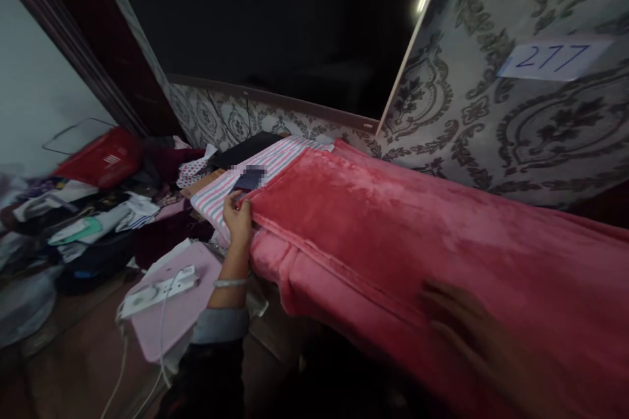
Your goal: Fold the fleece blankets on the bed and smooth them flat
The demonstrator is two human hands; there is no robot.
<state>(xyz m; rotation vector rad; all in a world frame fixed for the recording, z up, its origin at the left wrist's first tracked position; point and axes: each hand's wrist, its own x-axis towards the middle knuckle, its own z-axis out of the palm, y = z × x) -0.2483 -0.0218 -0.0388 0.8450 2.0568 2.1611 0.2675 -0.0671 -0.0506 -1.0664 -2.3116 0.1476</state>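
Note:
A plush red-pink blanket (354,209) stretches across a long raised surface, with a folded edge along its near side. At the blanket's left corner my left hand (238,217) is closed, its fingers pinching the edge. My right hand (474,334), smeared by motion, is over the near right part of the blanket with its fingers stretched out, holding nothing visible. Whether it touches the fabric I cannot tell. Just beyond my left hand lies a pink, grey and white striped cloth (216,200) with a small dark, partly blurred item (251,178) on it.
At the left are heaped clothes (98,222) and a red bag (105,157). A power strip (160,291) with cords rests on a pink stool (162,327). Behind the blanket, a large dark screen (275,26) and a paper marked 277 (555,60) are against the patterned wall.

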